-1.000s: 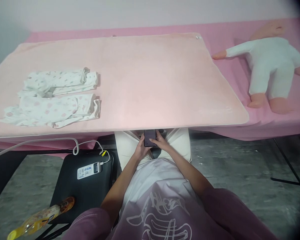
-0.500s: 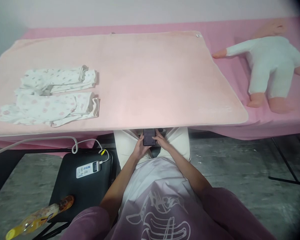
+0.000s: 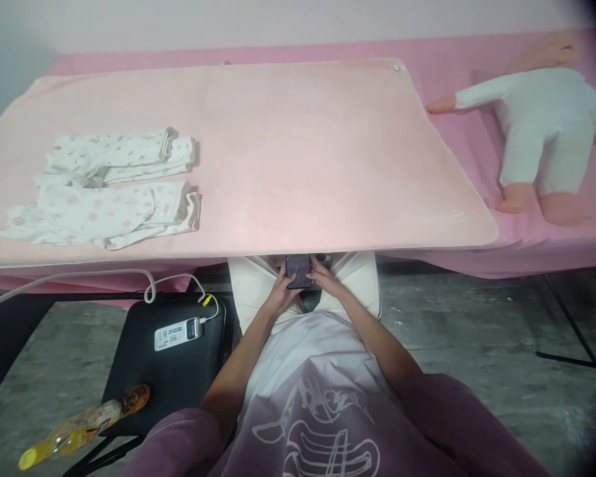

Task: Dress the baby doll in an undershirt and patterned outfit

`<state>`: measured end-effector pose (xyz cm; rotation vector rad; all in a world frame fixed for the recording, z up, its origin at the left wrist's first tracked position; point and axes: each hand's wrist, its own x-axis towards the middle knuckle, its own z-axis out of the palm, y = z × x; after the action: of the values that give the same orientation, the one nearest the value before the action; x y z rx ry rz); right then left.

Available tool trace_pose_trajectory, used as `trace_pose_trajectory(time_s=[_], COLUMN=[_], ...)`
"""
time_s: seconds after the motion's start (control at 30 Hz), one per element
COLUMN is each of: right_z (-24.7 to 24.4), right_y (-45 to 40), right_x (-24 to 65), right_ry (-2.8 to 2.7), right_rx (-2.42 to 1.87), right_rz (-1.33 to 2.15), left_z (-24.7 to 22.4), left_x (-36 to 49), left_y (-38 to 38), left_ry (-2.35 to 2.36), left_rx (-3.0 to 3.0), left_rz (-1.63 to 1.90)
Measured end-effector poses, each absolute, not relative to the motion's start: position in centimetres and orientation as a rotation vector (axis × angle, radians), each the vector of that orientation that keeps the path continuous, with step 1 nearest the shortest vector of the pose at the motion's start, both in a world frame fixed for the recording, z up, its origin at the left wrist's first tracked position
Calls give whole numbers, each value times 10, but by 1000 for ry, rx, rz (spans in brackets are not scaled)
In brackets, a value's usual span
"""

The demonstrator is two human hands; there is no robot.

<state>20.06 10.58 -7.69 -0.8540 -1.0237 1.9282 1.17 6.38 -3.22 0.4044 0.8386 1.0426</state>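
Note:
Low between my knees, just under the table's front edge, a dark smartphone (image 3: 298,267) is held in both hands. My left hand (image 3: 280,293) wraps round its left side, the thumb lying over the lower screen. On the opposite side, my right hand (image 3: 324,278) grips the phone with its thumb at the screen's right part. The text on the screen is too small to read. Above my hands a pale pink mat (image 3: 298,152) covers much of the table. At its left lie folded baby clothes with a pink pattern (image 3: 94,211) and another folded set with small prints (image 3: 119,151).
A doll in a white suit (image 3: 546,119) lies at the right on the pink sheet (image 3: 469,142). To my left, a black stool (image 3: 179,377) bears a white device (image 3: 177,333) on a cable (image 3: 99,272) and a yellow-capped bottle (image 3: 79,427). Metal legs (image 3: 569,318) stand at right.
The whole view has shifted slightly, so things sit a little further right. My left thumb has moved over the phone's screen; both hands keep their hold.

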Motion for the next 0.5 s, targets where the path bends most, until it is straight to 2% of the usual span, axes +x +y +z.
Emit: trace_pose_trajectory(time_s=[0.5], right_z=[-81], right_y=[105], right_x=[191], right_ry=[-1127], right_rx=[-858], right_rz=[1820], left_z=[-42], left_x=[15], left_y=[69], left_ry=[901], left_rx=[366], left_rz=[1077])
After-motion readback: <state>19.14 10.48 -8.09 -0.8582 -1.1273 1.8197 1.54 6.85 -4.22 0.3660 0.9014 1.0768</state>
